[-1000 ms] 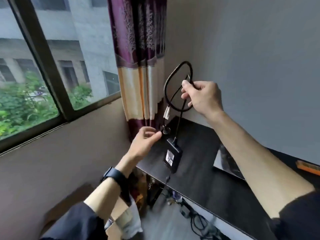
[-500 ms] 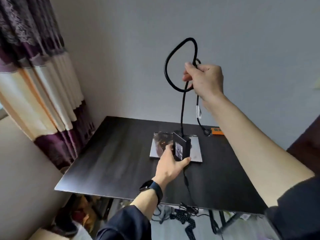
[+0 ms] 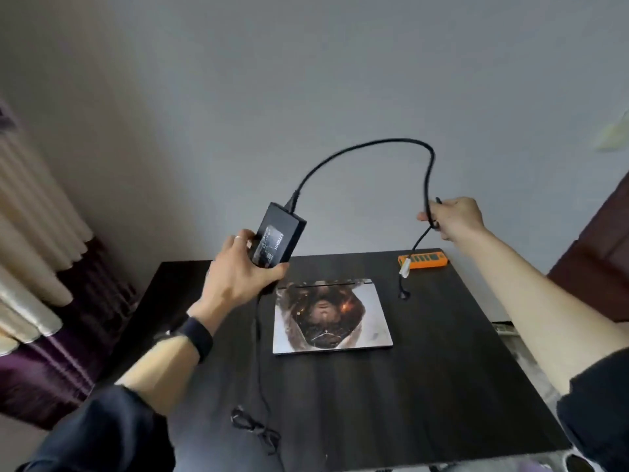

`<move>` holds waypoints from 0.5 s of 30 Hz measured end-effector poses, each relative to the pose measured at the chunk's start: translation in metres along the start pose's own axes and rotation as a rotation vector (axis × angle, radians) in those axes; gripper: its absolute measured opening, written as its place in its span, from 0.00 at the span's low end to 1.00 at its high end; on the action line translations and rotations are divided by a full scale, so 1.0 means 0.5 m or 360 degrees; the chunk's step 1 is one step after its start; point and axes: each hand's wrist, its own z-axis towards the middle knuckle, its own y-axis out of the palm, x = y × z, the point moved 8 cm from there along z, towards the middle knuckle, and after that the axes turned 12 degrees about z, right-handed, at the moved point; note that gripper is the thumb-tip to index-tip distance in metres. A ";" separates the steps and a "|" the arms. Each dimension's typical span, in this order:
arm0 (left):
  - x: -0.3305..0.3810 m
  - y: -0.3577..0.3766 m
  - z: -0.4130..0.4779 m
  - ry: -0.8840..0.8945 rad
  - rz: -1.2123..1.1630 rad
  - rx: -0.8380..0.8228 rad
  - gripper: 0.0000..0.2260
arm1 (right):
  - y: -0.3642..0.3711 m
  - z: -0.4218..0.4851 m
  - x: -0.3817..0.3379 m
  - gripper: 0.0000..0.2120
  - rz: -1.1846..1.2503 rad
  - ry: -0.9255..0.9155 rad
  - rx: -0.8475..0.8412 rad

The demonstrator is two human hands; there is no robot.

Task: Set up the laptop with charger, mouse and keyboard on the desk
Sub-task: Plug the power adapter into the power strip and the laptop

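- Above the far-left part of the desk (image 3: 442, 369), your left hand (image 3: 238, 270) grips the charger brick (image 3: 277, 241) in the air. Your thumb curls under its near end, and the other fingers wrap behind it, mostly hidden.
- Your right hand (image 3: 456, 221), over the far-right corner, pinches the cable (image 3: 357, 148). The hand is turned away, so you cannot tell which fingers pinch.
- The cable arches from the brick across to that hand, motion-blurred. Its tail hangs below with a white tag (image 3: 405, 271) and a plug (image 3: 404, 294) close to the desk top; whether the plug touches is unclear.
- The closed laptop (image 3: 332, 315) lies flat mid-desk, with an orange power strip (image 3: 422, 261) behind it at the far edge.
- A thinner cord (image 3: 260, 369) drops from under your left hand to a blurred tangle at the near edge.
- The brick's label is unreadable, and the frame cuts off the curtain (image 3: 41, 267).
- Half a second ago the brick stood on the laptop lid with your left hand at its base. Now it is lifted off to the left, and the tight cable loop has opened into a wide arch.
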 end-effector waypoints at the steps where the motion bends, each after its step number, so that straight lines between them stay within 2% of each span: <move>1: -0.003 -0.009 0.035 0.0048 0.0194 -0.0030 0.33 | 0.005 0.019 0.020 0.12 -0.0014 0.0021 0.0051; 4: -0.010 -0.002 0.111 0.0132 0.0621 -0.0156 0.34 | 0.022 0.060 0.063 0.12 0.0011 0.0035 0.0164; 7: 0.000 0.032 0.165 0.0182 0.0767 -0.0212 0.35 | 0.029 0.098 0.090 0.14 -0.0003 0.0060 0.0203; 12: 0.043 0.042 0.267 0.0294 0.0941 -0.0042 0.35 | 0.032 0.184 0.108 0.16 -0.0037 0.0017 0.0248; 15: 0.063 0.031 0.343 0.0363 0.1145 0.0071 0.32 | 0.040 0.240 0.113 0.17 -0.0034 -0.0034 0.0253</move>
